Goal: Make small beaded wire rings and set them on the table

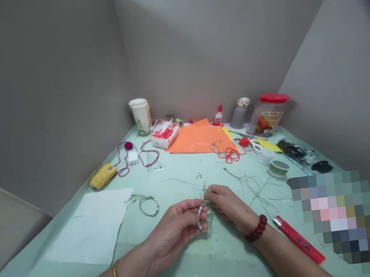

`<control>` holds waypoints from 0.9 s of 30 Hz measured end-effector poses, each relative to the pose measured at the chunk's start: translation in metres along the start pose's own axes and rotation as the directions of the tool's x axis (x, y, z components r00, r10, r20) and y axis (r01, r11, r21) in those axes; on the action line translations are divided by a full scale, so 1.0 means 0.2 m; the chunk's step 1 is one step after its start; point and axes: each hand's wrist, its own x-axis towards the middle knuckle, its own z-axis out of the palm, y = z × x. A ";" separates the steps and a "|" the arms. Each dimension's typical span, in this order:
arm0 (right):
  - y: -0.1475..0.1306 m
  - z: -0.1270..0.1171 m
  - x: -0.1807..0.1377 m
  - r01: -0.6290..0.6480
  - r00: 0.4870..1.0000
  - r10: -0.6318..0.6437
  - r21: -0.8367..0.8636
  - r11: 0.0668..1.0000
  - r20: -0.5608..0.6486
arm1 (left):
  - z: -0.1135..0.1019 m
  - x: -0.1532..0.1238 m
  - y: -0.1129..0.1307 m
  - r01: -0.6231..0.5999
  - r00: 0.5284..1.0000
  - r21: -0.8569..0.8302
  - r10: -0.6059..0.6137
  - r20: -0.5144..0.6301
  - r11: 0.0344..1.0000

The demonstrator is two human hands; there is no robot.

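Both of my hands meet over the pale green table. My left hand pinches a small woven green ring of cord with white beads. My right hand, with a dark red bead bracelet at the wrist, closes its fingers on the same ring from the other side. A thin green cord runs up from the ring. Another finished green ring lies on the table to the left of my hands.
A white sheet lies left, a red craft knife right. Loose green cords, a green cord spool, orange paper, red string, a paper cup, a jar and a corn cob sit farther back. Grey walls enclose the corner.
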 end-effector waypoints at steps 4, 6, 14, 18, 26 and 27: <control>0.01 0.00 0.00 0.008 1.000 -0.008 -0.021 1.000 -0.007 | 0.01 -0.01 -0.01 -0.018 1.000 0.026 0.018 -0.008 1.000; 0.01 0.00 0.00 0.008 1.000 -0.009 -0.025 1.000 -0.010 | 0.01 -0.01 0.00 -0.026 1.000 0.044 0.026 -0.010 0.999; 0.01 0.00 0.00 0.026 1.000 -0.026 -0.009 1.000 -0.007 | 0.03 -0.03 0.01 -0.044 0.999 0.124 0.048 -0.024 0.991; 0.01 0.00 0.01 0.012 1.000 -0.012 -0.014 1.000 -0.005 | 0.03 -0.03 0.01 -0.055 0.998 0.139 0.057 -0.014 0.989; 0.02 0.00 0.01 0.015 1.000 -0.015 -0.009 1.000 0.000 | 0.03 -0.03 0.01 -0.035 0.999 0.093 0.038 -0.028 0.995; 0.02 0.00 0.01 0.014 1.000 -0.014 -0.009 1.000 -0.002 | 0.02 -0.02 0.01 -0.027 0.999 0.071 0.029 -0.028 0.997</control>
